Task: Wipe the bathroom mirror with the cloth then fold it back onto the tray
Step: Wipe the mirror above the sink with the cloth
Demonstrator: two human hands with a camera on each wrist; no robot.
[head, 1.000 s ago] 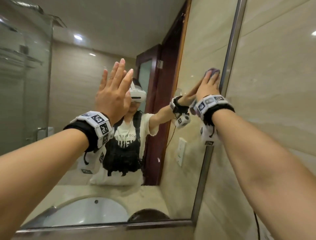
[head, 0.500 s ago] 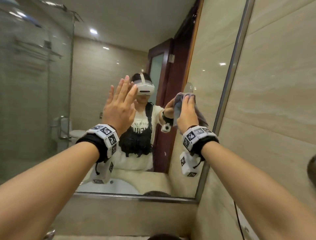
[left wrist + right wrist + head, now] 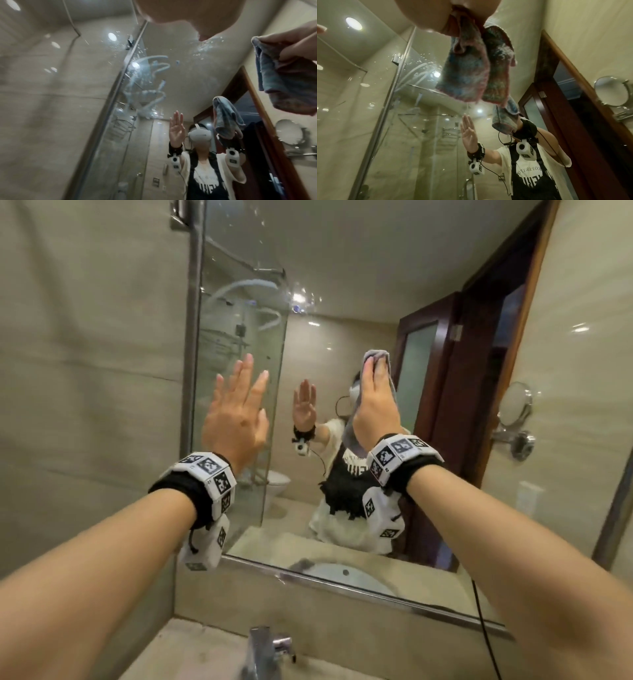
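Nearest, at the bottom of the head view, a tap [image 3: 265,652] stands on the pale desk [image 3: 191,652] under the mirror [image 3: 342,302]. No tray shows in any view.

Above it both forearms reach up toward the glass. The left hand [image 3: 236,419] is raised flat, fingers straight and spread, holding nothing; whether the palm touches the mirror I cannot tell.

The right hand [image 3: 375,409] is a little higher and to the right. Its grip is closed on the cloth [image 3: 376,356]: the wrist view shows fingers curled over a bunched top edge, with the rest hanging below in two loose folds [image 3: 467,70]. The long axis of the cloth runs up and down along the hand, so it lies between palm and glass. Contact with the glass looks likely but is not certain.

Farther, on the glass itself, pale smeared streaks [image 3: 149,81] and a scatter of droplets [image 3: 301,297] sit up and to the left of the cloth, above the left hand. That is the relation the next stroke depends on: the dirty patch lies up and left from the right grip, and the right hand alone carries the cloth, though the left is closer to the streaks. I judge the wiping part-way done, folding not yet started.

Beyond, the reflection shows a shower screen [image 3: 239,405] and a dark wooden door [image 3: 442,412]; a round shaving mirror [image 3: 515,409] hangs at right.
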